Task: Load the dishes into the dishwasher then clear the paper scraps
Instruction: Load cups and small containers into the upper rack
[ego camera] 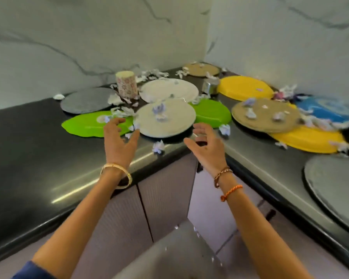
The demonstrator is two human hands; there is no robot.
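Both hands, left hand (120, 135) and right hand (204, 141), reach with spread, empty fingers toward either side of a cream plate (165, 117) on the counter (28, 137), just short of its rim

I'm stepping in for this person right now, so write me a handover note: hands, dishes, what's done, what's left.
Left hand and right hand: both open, holding nothing, reaching toward the grey plate at the counter corner.
Dishes: plates, a cup and a steel bowl all lie on the counter; paper scraps are scattered over them.
Done: nothing visibly.
Left: load every dish, then clear scraps.
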